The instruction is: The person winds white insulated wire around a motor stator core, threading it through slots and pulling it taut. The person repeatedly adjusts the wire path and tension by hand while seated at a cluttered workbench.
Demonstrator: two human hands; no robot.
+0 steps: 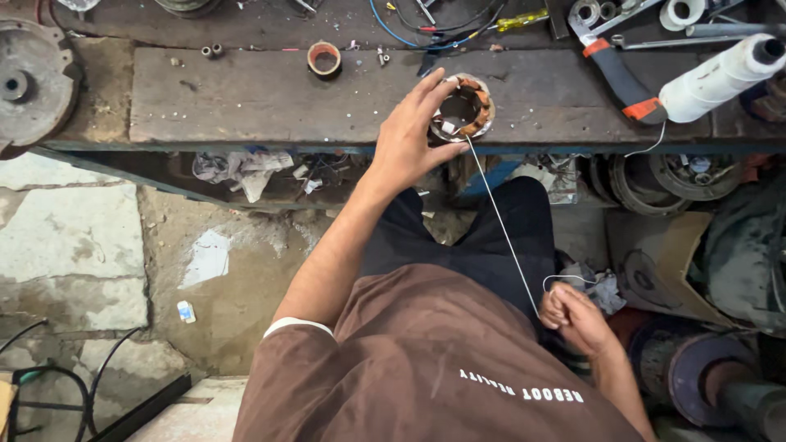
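A small motor stator (463, 109) with copper windings sits near the front edge of the dark workbench (246, 98). My left hand (413, 135) rests on its left side, fingers spread around it. A thin white thread (503, 233) runs taut from the stator down to my right hand (573, 317), which is closed on the thread's end beside my right knee. A small loop of thread curls above that fist.
A white thread spool (720, 78) lies at the bench's right. A roll of tape (324, 59), an orange-handled tool (618, 78), wires and a round metal plate (29, 86) lie on the bench. Motor parts (679, 176) and cardboard crowd the floor at right; rags are under the bench.
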